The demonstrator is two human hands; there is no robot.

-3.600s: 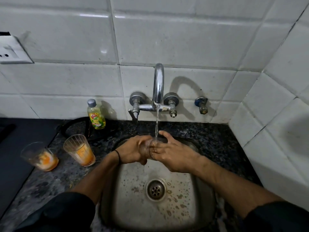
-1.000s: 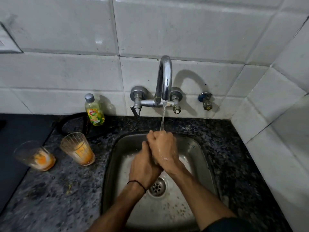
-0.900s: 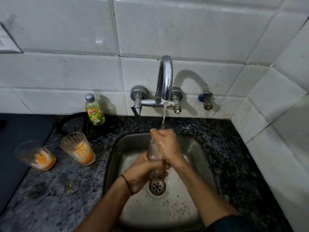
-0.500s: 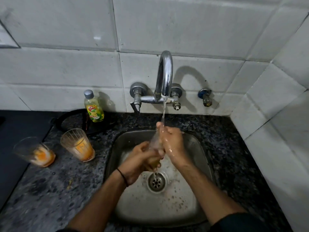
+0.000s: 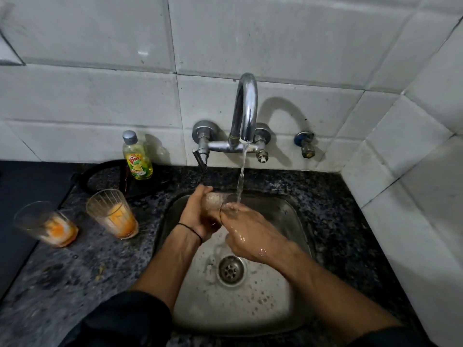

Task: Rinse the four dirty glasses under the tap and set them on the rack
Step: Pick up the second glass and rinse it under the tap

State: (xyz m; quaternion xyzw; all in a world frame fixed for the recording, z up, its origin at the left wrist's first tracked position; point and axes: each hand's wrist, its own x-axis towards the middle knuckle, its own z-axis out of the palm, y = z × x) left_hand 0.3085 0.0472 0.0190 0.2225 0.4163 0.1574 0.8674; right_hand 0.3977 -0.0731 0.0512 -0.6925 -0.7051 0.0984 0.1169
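Note:
My left hand (image 5: 198, 216) grips a clear glass (image 5: 216, 200) lying on its side over the steel sink (image 5: 295, 221), its mouth pointing right. My right hand (image 5: 250, 236) is at the mouth with its fingers on the rim, wet with water. The stream from the chrome tap (image 5: 246, 108) falls onto the rim and my right fingers. Two dirty glasses with orange residue stand on the counter to the left: one nearer the sink (image 5: 112, 212), one further left (image 5: 45, 224). No rack is in view.
A yellow dish-soap bottle (image 5: 137, 156) stands against the tiled wall beside a black round stand (image 5: 105, 179). The speckled granite counter (image 5: 75, 271) surrounds the sink. A dark stove surface (image 5: 22, 196) lies at far left. A tiled side wall closes the right.
The glass went from upright under the stream to lying sideways, mouth to the right. My right hand moved from the top of the glass to its rim. The view shifted slightly.

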